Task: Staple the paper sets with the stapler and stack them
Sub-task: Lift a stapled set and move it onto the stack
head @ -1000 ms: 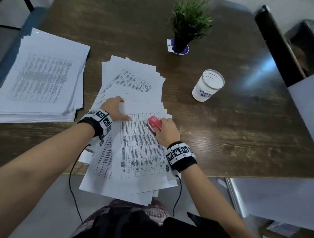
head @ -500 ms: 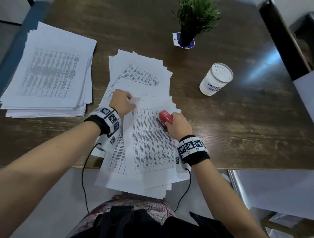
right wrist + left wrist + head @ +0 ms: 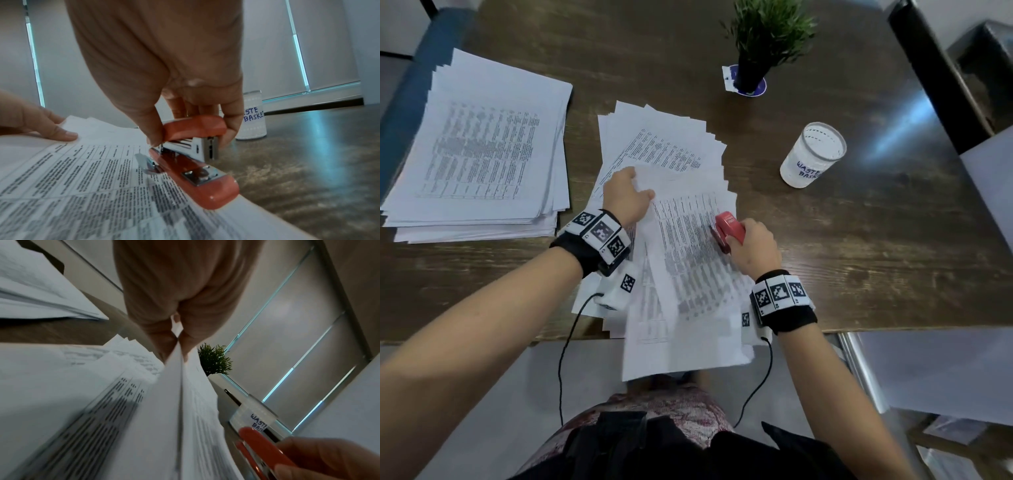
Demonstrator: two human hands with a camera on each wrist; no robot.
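Left hand pinches the far left corner of the top paper set between thumb and fingers; the left wrist view shows several sheets held together and raised at that edge. Judged purpose: to keep the sheets aligned as one set and lift them off the loose spread beneath.

Right hand grips the red stapler, thumb and fingers curled round its top lever. The stapler's mouth stands open with nothing between the halves. Its base rests on the printed face of the set near the right edge, not over a corner, so no staple appears to be going in at this moment. Whether this set already carries a staple cannot be told.

The set lies in front of the person, its near end overhanging the worktop edge. A tall, squared pile sits well apart to the left, judged to be the stack of finished sets, placed clear of the working area.

A white cup marked as a waste basket and a small potted plant stand beyond the right hand, away from the papers.
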